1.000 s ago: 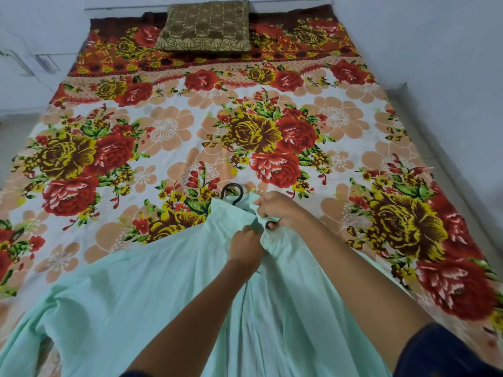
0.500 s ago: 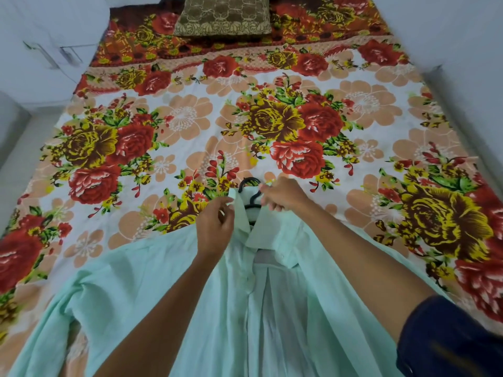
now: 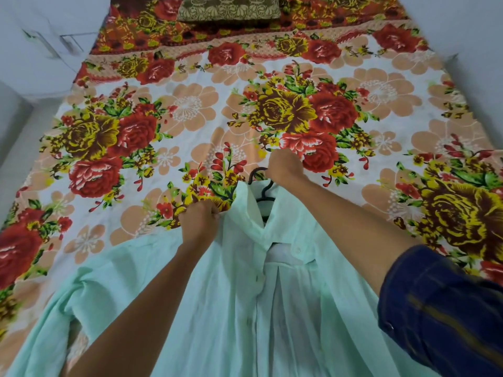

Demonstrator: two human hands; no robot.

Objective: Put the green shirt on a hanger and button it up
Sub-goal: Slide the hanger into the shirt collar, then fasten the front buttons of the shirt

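A pale green shirt point(image 3: 223, 308) lies front up on the bed, collar pointing away from me, its front placket partly open below the collar. A black hanger point(image 3: 265, 193) sits inside the neck; only its hook and neck show above the collar. My left hand point(image 3: 200, 223) is closed on the left collar and shoulder edge of the shirt. My right hand point(image 3: 284, 167) is closed around the top of the hanger hook just beyond the collar. The hanger's arms are hidden under the fabric.
The bed is covered by a floral sheet point(image 3: 190, 110) in red, yellow and peach. A brown patterned pillow point(image 3: 228, 8) lies at the far end. White walls flank the bed on the right, white cabinets point(image 3: 51, 36) at the far left.
My hands have parted: the left slid out to the shirt's left collar edge, the right moved up from the collar onto the hanger hook. The collar now lies open, showing the hanger's neck.
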